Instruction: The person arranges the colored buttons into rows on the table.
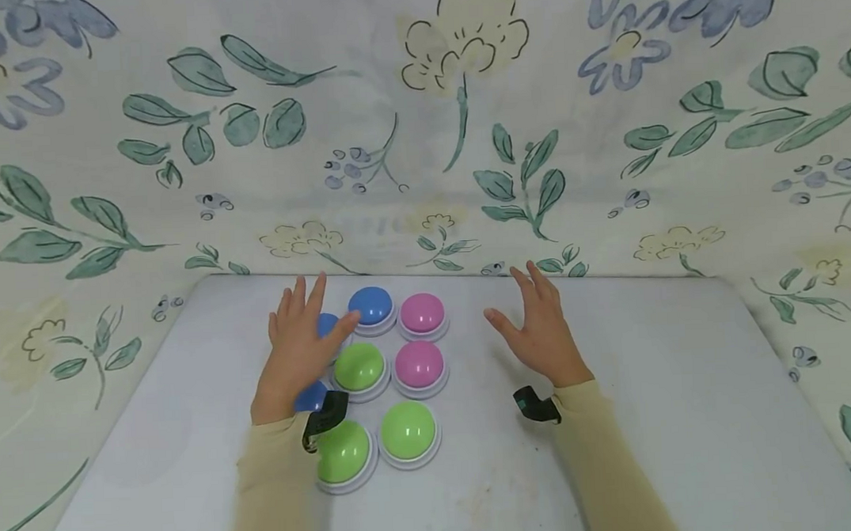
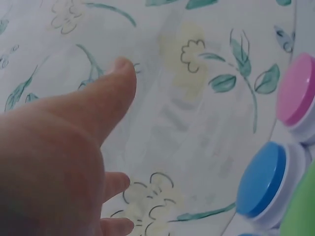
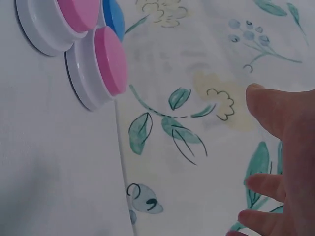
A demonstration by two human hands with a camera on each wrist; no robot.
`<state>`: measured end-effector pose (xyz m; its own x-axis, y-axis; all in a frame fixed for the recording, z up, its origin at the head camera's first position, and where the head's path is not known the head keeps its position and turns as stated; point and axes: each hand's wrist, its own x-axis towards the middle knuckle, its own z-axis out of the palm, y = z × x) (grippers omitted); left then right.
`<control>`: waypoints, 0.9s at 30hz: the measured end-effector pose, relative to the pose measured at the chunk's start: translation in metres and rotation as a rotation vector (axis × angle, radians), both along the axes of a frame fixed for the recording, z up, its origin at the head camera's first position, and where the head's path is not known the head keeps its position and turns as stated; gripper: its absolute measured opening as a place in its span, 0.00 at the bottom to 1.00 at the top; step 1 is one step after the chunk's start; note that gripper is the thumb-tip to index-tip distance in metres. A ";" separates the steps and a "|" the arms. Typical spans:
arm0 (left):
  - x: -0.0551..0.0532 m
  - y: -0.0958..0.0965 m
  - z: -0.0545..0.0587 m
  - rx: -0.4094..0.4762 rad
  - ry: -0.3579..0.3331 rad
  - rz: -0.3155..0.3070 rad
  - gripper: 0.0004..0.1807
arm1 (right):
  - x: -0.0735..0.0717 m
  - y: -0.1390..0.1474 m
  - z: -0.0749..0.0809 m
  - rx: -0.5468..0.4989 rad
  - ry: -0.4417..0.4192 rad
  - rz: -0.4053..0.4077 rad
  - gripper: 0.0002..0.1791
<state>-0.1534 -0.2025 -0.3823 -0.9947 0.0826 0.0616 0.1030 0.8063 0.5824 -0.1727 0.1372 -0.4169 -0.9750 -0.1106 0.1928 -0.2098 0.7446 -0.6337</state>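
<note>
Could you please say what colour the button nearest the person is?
Green dome, white base; clearest in the head view.

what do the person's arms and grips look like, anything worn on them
The left sleeve and right sleeve are long, plain and tan. A black left wrist piece and black right wrist piece jut inward near the sleeve ends. The left grip and right grip are bare, no gloves or rings showing.

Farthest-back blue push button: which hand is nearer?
Left. The left hand is just left of that blue push button, thumb toward it; the right hand is farther off, right of the pink push buttons.
</note>
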 end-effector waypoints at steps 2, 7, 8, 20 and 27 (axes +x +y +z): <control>-0.001 0.007 0.000 0.018 -0.001 0.002 0.47 | -0.003 -0.004 -0.002 -0.004 -0.013 0.005 0.46; -0.006 0.023 -0.003 0.077 0.019 0.020 0.44 | -0.011 -0.014 -0.009 -0.044 -0.023 0.027 0.44; -0.007 0.025 -0.004 0.090 0.021 0.028 0.43 | -0.012 -0.015 -0.010 -0.067 -0.019 0.040 0.43; -0.013 0.047 -0.016 0.154 0.015 0.060 0.41 | -0.020 -0.043 -0.020 -0.186 -0.023 0.108 0.39; -0.016 0.054 -0.021 0.180 -0.037 0.069 0.41 | -0.022 -0.052 -0.028 -0.224 -0.021 0.124 0.37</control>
